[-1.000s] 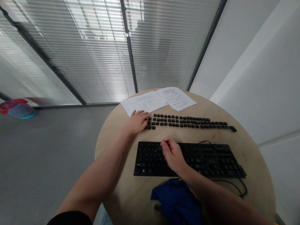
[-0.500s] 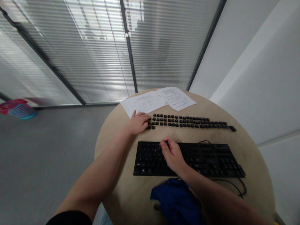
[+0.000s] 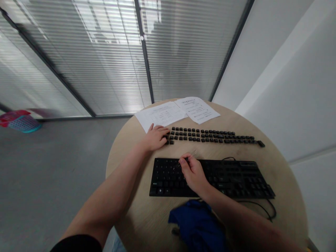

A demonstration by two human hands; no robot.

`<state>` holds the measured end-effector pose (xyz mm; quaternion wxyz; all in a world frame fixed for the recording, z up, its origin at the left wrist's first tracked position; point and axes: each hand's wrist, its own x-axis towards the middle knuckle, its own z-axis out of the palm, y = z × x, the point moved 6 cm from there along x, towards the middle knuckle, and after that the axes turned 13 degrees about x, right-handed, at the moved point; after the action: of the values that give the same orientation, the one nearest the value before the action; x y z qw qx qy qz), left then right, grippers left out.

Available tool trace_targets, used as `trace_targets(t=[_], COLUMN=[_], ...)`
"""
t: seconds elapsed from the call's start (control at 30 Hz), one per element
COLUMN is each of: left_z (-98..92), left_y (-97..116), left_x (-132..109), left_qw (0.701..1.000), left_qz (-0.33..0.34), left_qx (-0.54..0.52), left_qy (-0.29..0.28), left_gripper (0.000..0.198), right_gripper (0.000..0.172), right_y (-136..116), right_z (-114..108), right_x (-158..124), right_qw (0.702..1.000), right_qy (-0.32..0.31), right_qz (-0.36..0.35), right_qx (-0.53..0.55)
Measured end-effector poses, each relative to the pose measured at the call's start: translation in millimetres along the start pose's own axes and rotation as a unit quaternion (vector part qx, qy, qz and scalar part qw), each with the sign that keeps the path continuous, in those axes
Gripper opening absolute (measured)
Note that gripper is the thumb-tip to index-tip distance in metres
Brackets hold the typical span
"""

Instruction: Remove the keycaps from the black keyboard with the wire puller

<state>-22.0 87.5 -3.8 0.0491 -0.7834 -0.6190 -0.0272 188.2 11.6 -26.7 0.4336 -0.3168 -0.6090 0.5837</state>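
Observation:
My left hand (image 3: 155, 137) lies at the left end of the rows of loose black keycaps (image 3: 210, 136), its fingers stretched out and touching the nearest ones. Its fingertips partly cover the end keycaps. Below these rows is a black keyboard (image 3: 170, 191), with several keys gone from its upper left part. My right hand (image 3: 193, 171) is closed in a pinch over that part. It grips a thin wire keycap puller (image 3: 194, 153), whose one end sticks out above the hand and whose other end points down-left at the keyboard. The fingers hide the tool's middle.
Two printed paper sheets (image 3: 198, 110) lie at the far edge of the round wooden table (image 3: 126, 206). A crumpled blue cloth (image 3: 195, 222) is near the front, below the keyboard. The keyboard's black cable (image 3: 274, 210) curls at the right. A basket (image 3: 25, 123) stands on the floor.
Hardly anything differs. My left fingers have shifted very slightly right over the keycaps, and the puller's upper end has tilted a little in my right hand.

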Motion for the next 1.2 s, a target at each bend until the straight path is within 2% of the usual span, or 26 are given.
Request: trace_targets(t=[0.17,0.43,0.7,0.9,1.0,1.1,1.2], left_z=[5.5,9.3,12.2,10.8,4.4,-4.3,-7.9], left_y=[3.8,10.0,15.9,17.1,7.0,-16.1,-35.6], left_x=[2.1,3.6,5.8,5.6,3.4,-1.4,-6.9], left_qw=[1.000,0.999,0.999,1.000,1.000,0.996,0.990], left_qz=[-0.005,0.001,0.011,0.011,-0.005,-0.074,-0.132], left_qx=[0.028,0.053,0.043,0.027,0.018,0.021,0.019], left_qy=[0.012,-0.008,-0.018,-0.012,0.013,0.046,0.048], left_gripper=[0.060,0.057,0.058,0.058,0.058,0.055,0.053], right_gripper=[0.036,0.031,0.025,0.027,0.028,0.030,0.031], right_y=[-0.9,-0.2,-9.9,-7.7,-5.5,-3.8,-2.0], right_z=[0.0,0.8,2.0,1.3,1.6,1.3,0.7], right_x=[-0.1,1.0,2.4,2.7,2.0,1.1,0.6], right_qw=[1.000,1.000,0.999,0.999,1.000,1.000,1.000], right_qy=[0.001,0.003,0.008,0.006,0.003,0.005,0.005], right_qz=[-0.006,-0.008,-0.035,-0.032,-0.023,-0.016,-0.008], right_qx=[-0.003,-0.005,-0.017,-0.020,-0.012,-0.006,-0.002])
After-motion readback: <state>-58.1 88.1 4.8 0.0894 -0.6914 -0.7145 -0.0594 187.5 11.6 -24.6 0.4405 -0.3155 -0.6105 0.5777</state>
